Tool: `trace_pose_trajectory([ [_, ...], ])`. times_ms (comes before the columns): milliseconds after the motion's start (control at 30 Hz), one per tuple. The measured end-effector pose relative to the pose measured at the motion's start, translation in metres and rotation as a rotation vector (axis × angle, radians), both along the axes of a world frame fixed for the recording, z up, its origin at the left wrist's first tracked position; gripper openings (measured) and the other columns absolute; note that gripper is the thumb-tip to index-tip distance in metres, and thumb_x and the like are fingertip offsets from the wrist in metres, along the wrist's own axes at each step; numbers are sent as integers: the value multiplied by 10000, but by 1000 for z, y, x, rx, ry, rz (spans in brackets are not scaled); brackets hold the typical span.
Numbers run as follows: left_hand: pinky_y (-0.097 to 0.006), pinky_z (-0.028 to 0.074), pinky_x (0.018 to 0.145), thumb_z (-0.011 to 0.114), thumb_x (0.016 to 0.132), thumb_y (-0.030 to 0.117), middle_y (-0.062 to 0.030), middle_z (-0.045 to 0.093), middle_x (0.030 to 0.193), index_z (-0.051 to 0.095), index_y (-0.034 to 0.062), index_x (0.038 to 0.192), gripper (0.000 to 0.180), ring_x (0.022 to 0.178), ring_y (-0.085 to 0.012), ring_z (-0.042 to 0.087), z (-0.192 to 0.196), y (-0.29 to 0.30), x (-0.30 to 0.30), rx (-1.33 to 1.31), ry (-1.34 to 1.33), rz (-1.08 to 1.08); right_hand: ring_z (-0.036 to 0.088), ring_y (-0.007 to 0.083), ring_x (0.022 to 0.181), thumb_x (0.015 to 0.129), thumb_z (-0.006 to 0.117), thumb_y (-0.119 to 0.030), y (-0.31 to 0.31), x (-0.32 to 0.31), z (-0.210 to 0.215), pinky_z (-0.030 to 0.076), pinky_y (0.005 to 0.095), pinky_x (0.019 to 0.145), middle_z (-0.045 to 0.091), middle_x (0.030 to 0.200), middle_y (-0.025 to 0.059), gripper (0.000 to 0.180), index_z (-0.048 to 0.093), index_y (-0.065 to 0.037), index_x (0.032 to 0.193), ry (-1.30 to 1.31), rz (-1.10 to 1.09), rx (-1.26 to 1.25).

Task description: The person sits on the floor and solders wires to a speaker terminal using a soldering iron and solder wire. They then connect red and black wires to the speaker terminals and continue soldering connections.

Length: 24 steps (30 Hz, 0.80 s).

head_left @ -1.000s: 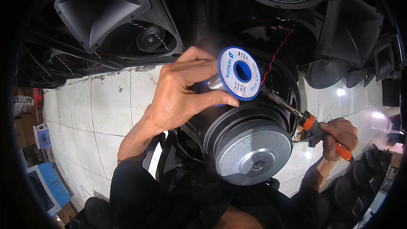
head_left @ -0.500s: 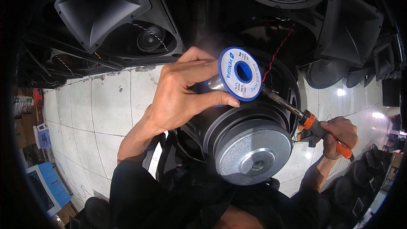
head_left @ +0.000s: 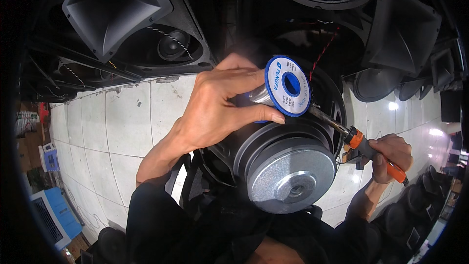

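While gripping a blue-flanged solder spool point(head_left: 286, 86) between thumb and curled fingers, left hand point(head_left: 222, 105) holds it just above the rear of a large loudspeaker driver point(head_left: 283, 161), whose grey magnet plate faces the camera. Right hand point(head_left: 391, 151) closed in a fist around the orange handle of a soldering iron point(head_left: 364, 144), shaft angled up-left toward the driver's frame behind the spool. Looks like the soldering step at a terminal: solder and iron brought to the same spot. Next move likely calls for feeding a free end of wire onto the heated joint, steady hands, tip kept off the red-black twisted lead point(head_left: 325, 51). Iron tip hidden behind spool rim; contact with the joint cannot be told. Terminal itself not visible. Loose solder end too thin to make out. Driver's cone side turned away. Horn speaker point(head_left: 115, 10) and other cabinets above partly cut off by the dark fisheye rim. Tiled floor point(head_left: 122, 122) beneath.
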<state>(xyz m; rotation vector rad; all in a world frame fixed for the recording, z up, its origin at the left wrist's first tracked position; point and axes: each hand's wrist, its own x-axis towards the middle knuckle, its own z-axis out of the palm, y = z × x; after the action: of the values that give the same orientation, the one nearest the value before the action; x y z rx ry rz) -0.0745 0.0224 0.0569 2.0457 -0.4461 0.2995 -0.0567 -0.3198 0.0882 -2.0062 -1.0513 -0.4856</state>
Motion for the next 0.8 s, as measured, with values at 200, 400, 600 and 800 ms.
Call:
trace_pose_trajectory([
  [200, -330, 548, 688, 868, 630, 259, -158, 724, 953, 721, -1, 1056, 520, 910, -222, 645, -1, -2, 1, 0, -14, -3, 571, 136, 395, 799, 607, -175, -1, 0, -2, 458, 222, 452, 610, 499, 25, 226, 730, 14, 816, -21, -8, -5],
  [400, -325, 543, 675, 867, 631, 253, -149, 726, 932, 722, 0, 1055, 515, 901, -214, 637, 1, -3, 0, -4, -18, -12, 563, 130, 391, 788, 604, -168, 1, 0, 0, 451, 221, 448, 604, 493, 22, 222, 732, 11, 816, 1, 1, 10],
  [600, -321, 545, 674, 871, 628, 238, -149, 724, 926, 721, -5, 1054, 512, 910, -212, 628, 3, -4, 2, -6, -21, -18, 566, 138, 394, 786, 606, -173, 1, -2, 1, 461, 225, 465, 609, 498, 19, 221, 735, 5, 800, 8, -30, 2],
  [800, -326, 559, 695, 870, 632, 235, -157, 723, 947, 722, -6, 1050, 505, 922, -225, 636, 2, -4, 1, 4, -6, -15, 573, 147, 399, 770, 622, -201, 2, -4, -2, 458, 236, 462, 611, 498, 23, 229, 736, -3, 761, -21, -93, 22],
])
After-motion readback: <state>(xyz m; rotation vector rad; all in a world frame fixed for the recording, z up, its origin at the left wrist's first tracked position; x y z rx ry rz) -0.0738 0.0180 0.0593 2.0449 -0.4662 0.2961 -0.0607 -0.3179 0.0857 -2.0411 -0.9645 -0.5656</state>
